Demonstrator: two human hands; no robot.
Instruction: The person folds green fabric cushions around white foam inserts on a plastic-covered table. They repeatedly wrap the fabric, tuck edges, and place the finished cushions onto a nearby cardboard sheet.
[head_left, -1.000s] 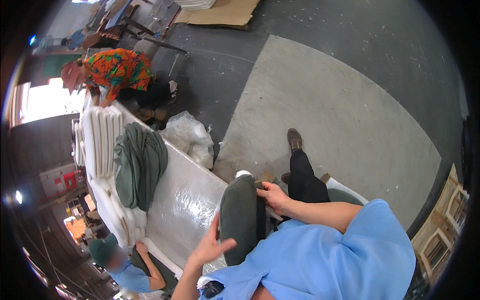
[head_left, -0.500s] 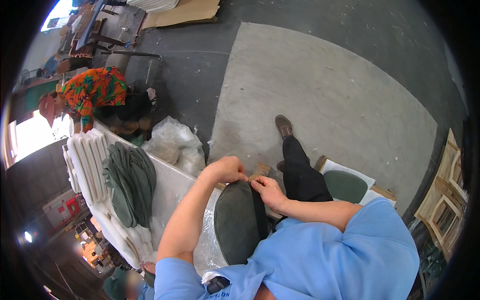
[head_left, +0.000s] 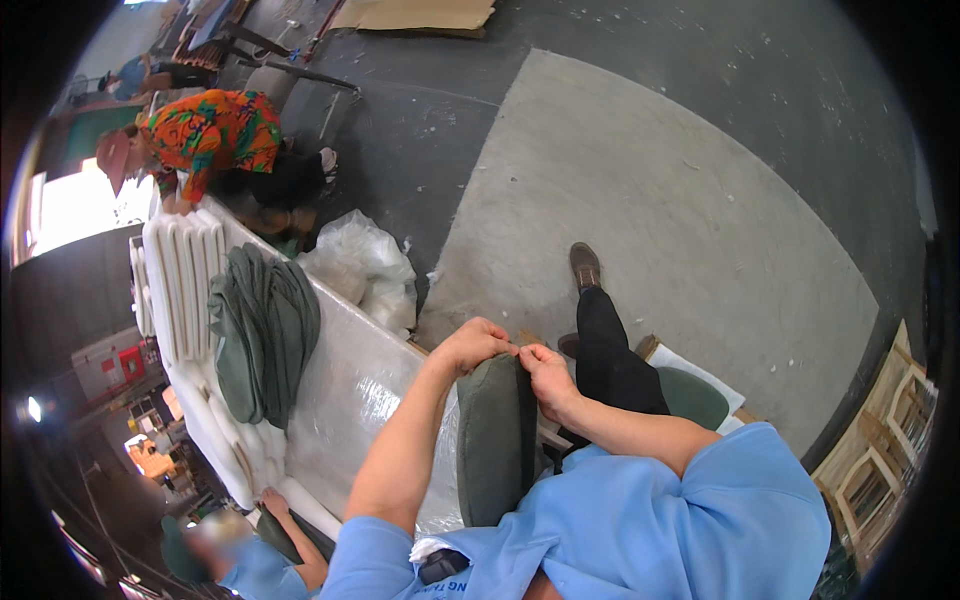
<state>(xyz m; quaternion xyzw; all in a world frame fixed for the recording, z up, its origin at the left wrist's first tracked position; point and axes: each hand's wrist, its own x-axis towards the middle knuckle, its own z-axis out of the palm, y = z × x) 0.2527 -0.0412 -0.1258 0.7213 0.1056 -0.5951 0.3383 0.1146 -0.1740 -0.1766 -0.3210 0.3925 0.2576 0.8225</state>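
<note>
While left hand [head_left: 478,346] and right hand [head_left: 548,380] meet at upper end of green cushion [head_left: 494,445], lower centre of frame, grip too small to tell, light, even tension probably keeps its edge neatest.

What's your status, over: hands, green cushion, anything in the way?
Left hand and right hand together at far end of green cushion; exact grip too small to tell. Cushion by plastic-covered table. Nothing visibly blocking either hand.
</note>
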